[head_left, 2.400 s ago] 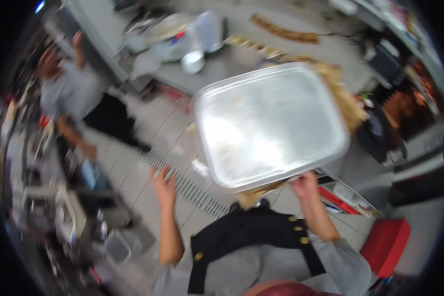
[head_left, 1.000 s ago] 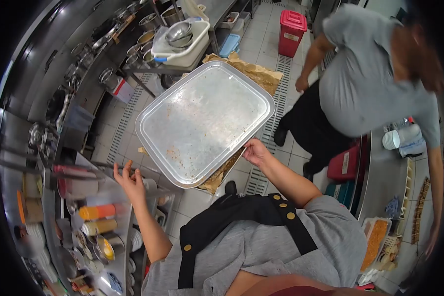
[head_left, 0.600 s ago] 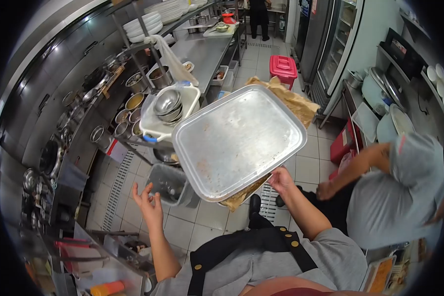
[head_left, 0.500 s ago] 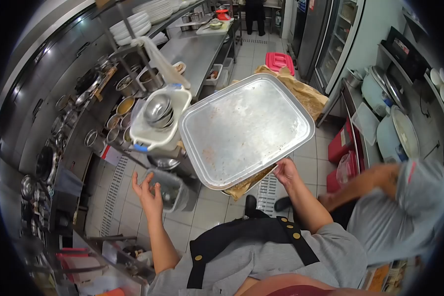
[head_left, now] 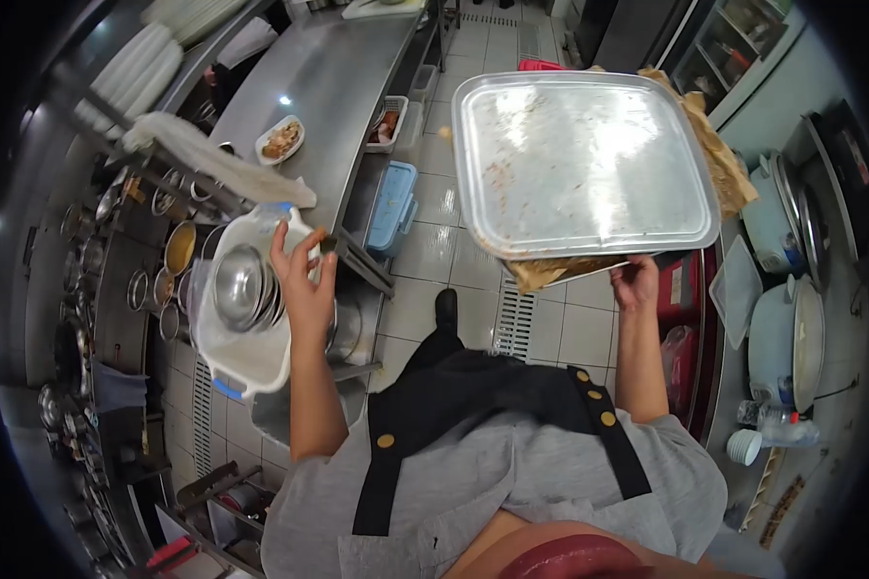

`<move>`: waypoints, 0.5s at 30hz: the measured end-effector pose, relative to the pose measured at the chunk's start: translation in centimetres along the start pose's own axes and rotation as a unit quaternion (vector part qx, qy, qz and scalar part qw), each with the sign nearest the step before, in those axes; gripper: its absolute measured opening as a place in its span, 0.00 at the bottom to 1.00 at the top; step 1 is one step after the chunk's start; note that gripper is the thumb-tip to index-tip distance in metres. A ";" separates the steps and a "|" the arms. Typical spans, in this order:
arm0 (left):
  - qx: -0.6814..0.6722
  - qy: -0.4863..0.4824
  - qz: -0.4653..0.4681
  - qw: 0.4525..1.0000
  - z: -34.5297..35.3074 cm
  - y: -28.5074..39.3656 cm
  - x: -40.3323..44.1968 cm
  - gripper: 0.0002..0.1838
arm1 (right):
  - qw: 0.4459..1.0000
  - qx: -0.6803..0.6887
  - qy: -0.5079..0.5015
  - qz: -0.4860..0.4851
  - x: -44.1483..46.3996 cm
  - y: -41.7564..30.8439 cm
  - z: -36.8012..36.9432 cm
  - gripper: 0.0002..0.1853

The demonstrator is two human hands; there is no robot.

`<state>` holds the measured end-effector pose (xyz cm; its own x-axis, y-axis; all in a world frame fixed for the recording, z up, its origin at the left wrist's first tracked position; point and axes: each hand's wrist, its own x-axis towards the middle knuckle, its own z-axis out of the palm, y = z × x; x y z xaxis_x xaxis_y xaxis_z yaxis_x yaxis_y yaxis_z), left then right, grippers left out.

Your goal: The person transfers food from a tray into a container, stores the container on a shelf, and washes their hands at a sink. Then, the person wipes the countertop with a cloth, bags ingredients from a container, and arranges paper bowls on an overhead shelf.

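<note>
Metal aloft: gripping a silver, round-cornered tray (head_left: 589, 159) atop brown paper (head_left: 732, 183) with right fingers (head_left: 639, 273); lifted above pale tiled floor (head_left: 425, 256), not set down; leaving left fingers (head_left: 281, 253) parted, empty.

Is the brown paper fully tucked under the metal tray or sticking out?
Sticking out: brown paper shows past the metal tray on the right and along the near edge.

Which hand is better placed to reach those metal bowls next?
Left, probably: the left hand is open, empty and appears near the metal bowls, while the right hand is farther off, holding the metal tray.
</note>
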<state>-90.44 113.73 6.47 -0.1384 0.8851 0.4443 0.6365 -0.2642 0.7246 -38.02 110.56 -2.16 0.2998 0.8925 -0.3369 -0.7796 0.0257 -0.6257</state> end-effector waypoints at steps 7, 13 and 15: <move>-0.101 -0.050 0.009 0.994 14.7 -3.8 23.3 0.17 | 0.977 0.085 0.107 -0.164 13.7 -3.4 5.9 0.28; -0.141 -0.114 0.083 0.980 28.3 -2.4 41.4 0.18 | 0.966 0.096 0.164 -0.177 26.1 -4.2 8.6 0.31; -0.110 -0.134 0.127 0.977 33.3 -1.8 46.9 0.18 | 0.963 0.116 0.172 -0.170 31.1 -5.0 9.7 0.31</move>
<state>-72.83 168.49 8.46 0.2255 0.8414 0.4911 0.4422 -0.5376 0.7180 -30.14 142.54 -2.65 0.6925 0.6140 -0.3788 -0.6948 0.4260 -0.5795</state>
